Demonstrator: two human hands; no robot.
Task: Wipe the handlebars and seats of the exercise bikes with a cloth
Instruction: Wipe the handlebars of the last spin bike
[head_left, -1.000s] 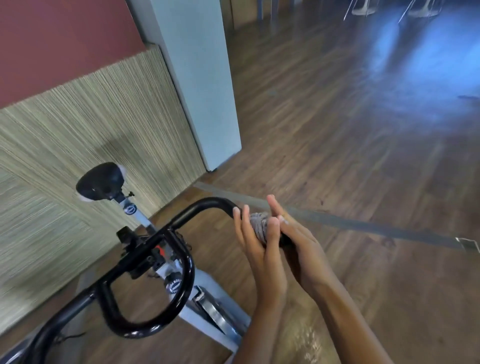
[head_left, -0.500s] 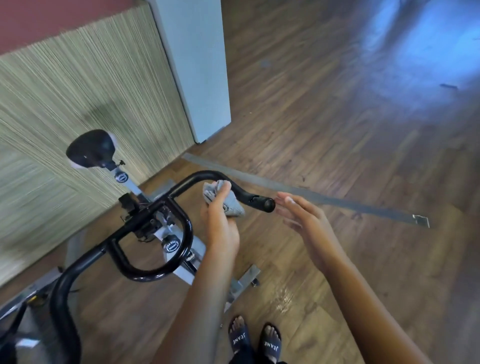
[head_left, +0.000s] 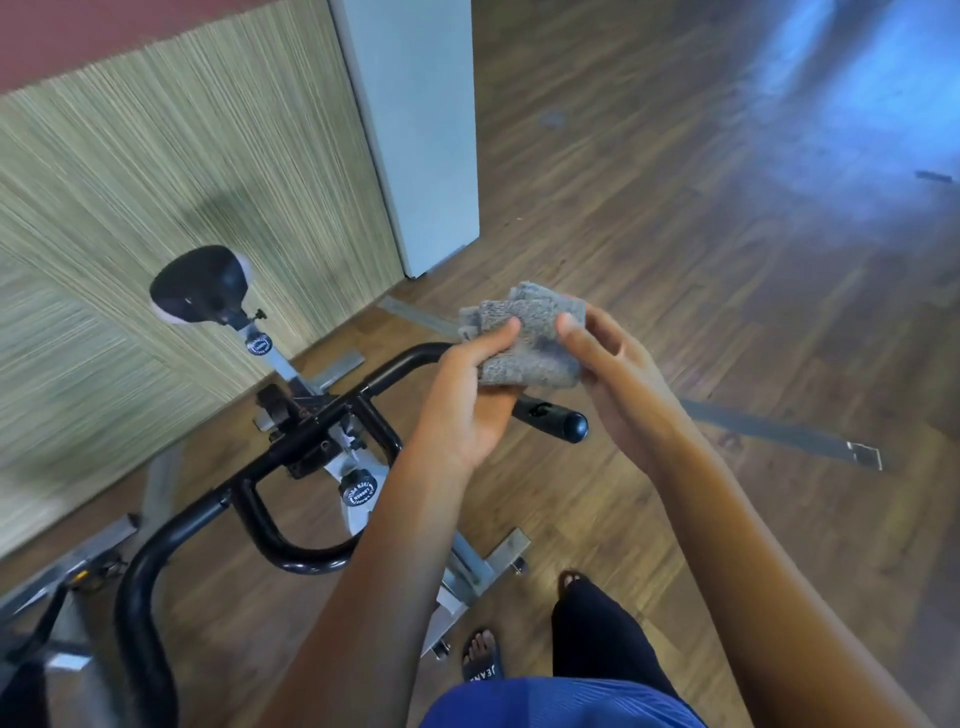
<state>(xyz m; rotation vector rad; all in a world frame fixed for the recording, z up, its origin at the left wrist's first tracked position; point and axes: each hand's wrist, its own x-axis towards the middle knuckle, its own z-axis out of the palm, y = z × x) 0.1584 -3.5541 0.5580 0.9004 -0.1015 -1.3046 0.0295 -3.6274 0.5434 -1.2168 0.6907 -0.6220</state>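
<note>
The cloth is held up between both hands, just above the right end of the handlebars and not touching them. The left hand grips it from eight o'clock, with the thumb laid across the cloth's near face and the fingers curled under its lower edge. The right hand pinches its three o'clock edge, thumb on the front and fingers bent behind. The black end grip pokes out below the cloth, at six o'clock from it, in the gap between the two wrists.

The sandal at the lower edge of the view has white letters that read "JEAN". A round knob on the bike's frame and a round label on the seat post both carry a ring of writing that is too small to read.

The cloth is grey and speckled with a nubby weave. It is folded into several layers, with loose corners standing up at twelve o'clock. The black seat sits at ten o'clock from the hands, well apart from them.
</note>
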